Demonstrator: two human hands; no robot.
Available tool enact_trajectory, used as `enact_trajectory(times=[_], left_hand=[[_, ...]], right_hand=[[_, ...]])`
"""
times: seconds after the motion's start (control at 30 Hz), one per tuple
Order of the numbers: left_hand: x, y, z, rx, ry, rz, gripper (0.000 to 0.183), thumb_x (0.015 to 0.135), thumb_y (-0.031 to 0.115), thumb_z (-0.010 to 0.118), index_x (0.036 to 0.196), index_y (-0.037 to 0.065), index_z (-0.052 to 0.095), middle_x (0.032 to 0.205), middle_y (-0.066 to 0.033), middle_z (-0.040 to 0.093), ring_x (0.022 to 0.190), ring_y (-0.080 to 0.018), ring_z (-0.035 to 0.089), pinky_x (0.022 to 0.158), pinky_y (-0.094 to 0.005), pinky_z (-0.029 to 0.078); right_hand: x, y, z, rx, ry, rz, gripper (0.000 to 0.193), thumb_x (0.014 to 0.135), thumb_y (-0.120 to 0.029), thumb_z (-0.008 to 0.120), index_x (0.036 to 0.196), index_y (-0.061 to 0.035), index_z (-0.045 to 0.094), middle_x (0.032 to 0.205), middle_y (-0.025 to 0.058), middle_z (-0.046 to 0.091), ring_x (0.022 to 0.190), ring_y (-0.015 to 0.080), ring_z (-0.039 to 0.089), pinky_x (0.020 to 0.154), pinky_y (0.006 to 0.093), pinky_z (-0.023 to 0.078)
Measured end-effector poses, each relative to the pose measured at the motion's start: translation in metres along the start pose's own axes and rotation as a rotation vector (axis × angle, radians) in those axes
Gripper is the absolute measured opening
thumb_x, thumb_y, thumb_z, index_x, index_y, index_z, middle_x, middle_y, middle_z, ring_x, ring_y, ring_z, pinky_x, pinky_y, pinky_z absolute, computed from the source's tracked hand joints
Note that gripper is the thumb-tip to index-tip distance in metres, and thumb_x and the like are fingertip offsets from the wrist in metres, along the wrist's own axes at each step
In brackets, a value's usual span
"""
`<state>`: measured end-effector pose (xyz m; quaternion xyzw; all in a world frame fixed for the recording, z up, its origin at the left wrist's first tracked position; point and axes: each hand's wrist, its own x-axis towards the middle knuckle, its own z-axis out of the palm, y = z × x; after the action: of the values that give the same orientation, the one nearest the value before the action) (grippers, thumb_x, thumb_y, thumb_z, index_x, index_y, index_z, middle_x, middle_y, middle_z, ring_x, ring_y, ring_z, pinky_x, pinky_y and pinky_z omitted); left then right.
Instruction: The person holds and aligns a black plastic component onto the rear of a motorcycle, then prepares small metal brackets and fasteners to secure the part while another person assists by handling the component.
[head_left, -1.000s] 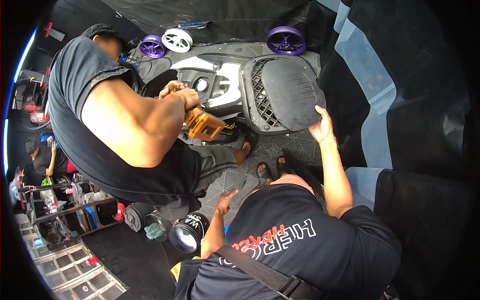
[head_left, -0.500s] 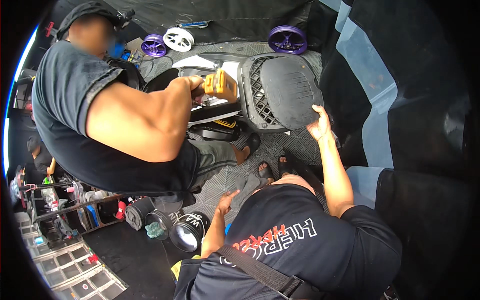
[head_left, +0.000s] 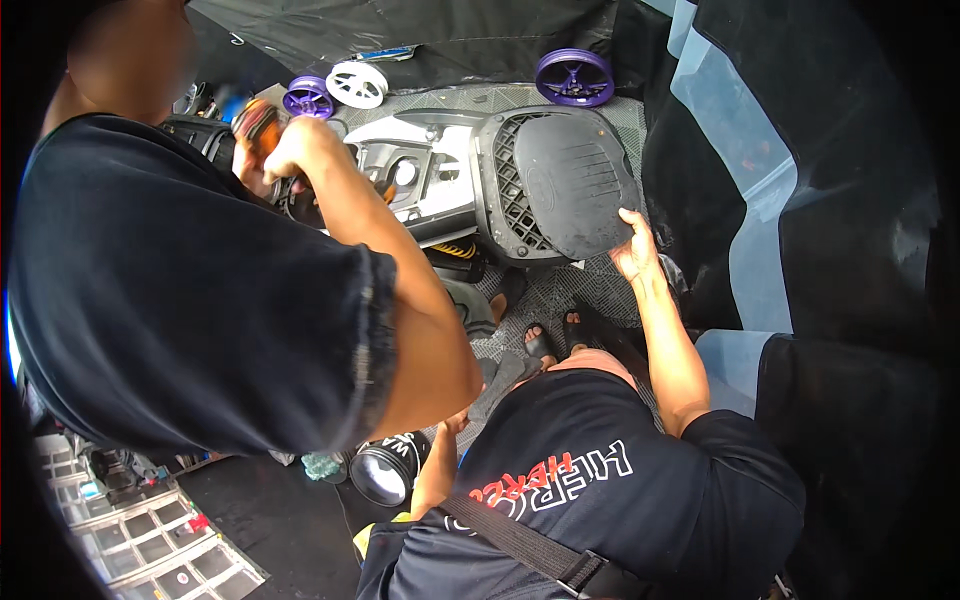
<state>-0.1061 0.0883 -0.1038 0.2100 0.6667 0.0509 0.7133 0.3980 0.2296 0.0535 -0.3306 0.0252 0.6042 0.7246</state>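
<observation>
My right hand grips the near right edge of a black plastic plate, thumb on top, fingers underneath. The plate sits over a black latticed rack at the rear of a partly stripped white scooter. Low by my waist, my left hand is closed on a dark grey cloth; a co-worker's elbow partly covers its fingers. Leaning in from the left, the co-worker holds an orange-and-black power tool over the scooter's front part.
Along the far wall stand two purple wheel rims and a white rim. Dark sheeting hangs at the right. Behind the co-worker's elbow are a black bucket and a compartment tray on the floor.
The co-worker has leaned closer and shifted the power tool leftward, toward the scooter's front, uncovering its white middle. Their arm now partly covers my left hand. My right hand keeps its hold.
</observation>
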Motion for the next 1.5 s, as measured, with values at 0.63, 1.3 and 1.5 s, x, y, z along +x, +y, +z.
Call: enact_trajectory(times=[0.63, 1.3, 1.5], left_hand=[[0.010, 0.063, 0.044, 0.005, -0.037, 0.431, 0.046, 0.093, 0.013, 0.073, 0.133, -0.004, 0.059, 0.120, -0.0110, 0.069, 0.109, -0.0203, 0.065, 0.096, -0.0346, 0.053], [-0.104, 0.163, 0.096, -0.068, -0.049, 0.718, 0.050, 0.090, 0.016, 0.059, 0.138, -0.001, 0.056, 0.127, -0.0078, 0.065, 0.117, -0.0176, 0.061, 0.104, -0.0335, 0.048], [-0.057, 0.166, 0.131, -0.165, 0.059, 0.603, 0.052, 0.089, 0.009, 0.056, 0.140, -0.002, 0.055, 0.127, -0.0081, 0.066, 0.114, -0.0177, 0.061, 0.101, -0.0322, 0.048]], right_hand=[[-0.005, -0.001, 0.000, -0.077, 0.060, 0.022, 0.036, 0.090, -0.019, 0.070, 0.120, -0.0011, 0.059, 0.106, 0.0121, 0.068, 0.097, 0.0271, 0.068, 0.089, 0.0439, 0.057], [0.005, -0.020, -0.012, -0.150, -0.127, 0.110, 0.053, 0.090, -0.012, 0.064, 0.141, -0.0024, 0.051, 0.140, 0.0126, 0.059, 0.129, 0.0316, 0.057, 0.112, 0.0539, 0.045], [0.005, -0.021, -0.011, -0.150, -0.109, 0.093, 0.053, 0.090, -0.012, 0.064, 0.141, -0.0037, 0.052, 0.140, 0.0127, 0.059, 0.130, 0.0325, 0.057, 0.112, 0.0554, 0.045]])
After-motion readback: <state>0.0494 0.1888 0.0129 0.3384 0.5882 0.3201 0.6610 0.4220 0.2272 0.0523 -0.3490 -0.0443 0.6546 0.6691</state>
